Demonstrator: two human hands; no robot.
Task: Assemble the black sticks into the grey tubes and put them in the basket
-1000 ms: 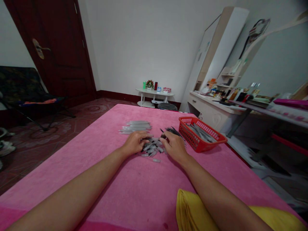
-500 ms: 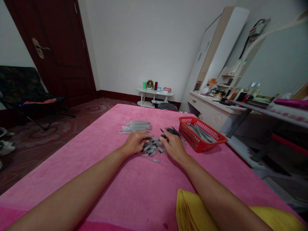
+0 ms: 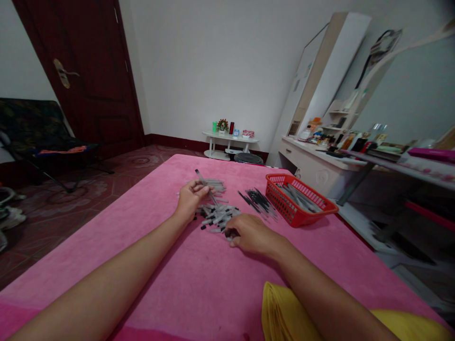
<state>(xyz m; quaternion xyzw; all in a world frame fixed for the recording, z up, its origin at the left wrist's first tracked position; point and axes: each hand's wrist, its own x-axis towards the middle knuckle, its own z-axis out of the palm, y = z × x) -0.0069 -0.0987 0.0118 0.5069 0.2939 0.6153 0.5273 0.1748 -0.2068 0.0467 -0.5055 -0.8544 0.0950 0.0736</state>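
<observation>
My left hand (image 3: 190, 197) pinches a clear pen tube (image 3: 205, 183), tilted up over the row of clear tubes (image 3: 216, 184). My right hand (image 3: 249, 233) rests on the pink cloth (image 3: 199, 279) with its fingers curled at the near edge of a heap of small grey and black caps (image 3: 217, 215), closed on a small piece I cannot make out. A bundle of thin black refills (image 3: 258, 198) lies to the right of the heap. Further right stands a red basket (image 3: 297, 200) holding several pens.
A yellow cloth (image 3: 287, 312) lies at the near right of the table. A dressing table (image 3: 320, 158) crowded with bottles stands to the right, a small white table (image 3: 229, 142) by the far wall, a dark door (image 3: 88, 71) and a folding chair (image 3: 42, 137) to the left.
My left hand left the cap heap, moved back to the tube row and lifted one tube. My right hand drew back toward me to the near edge of the heap.
</observation>
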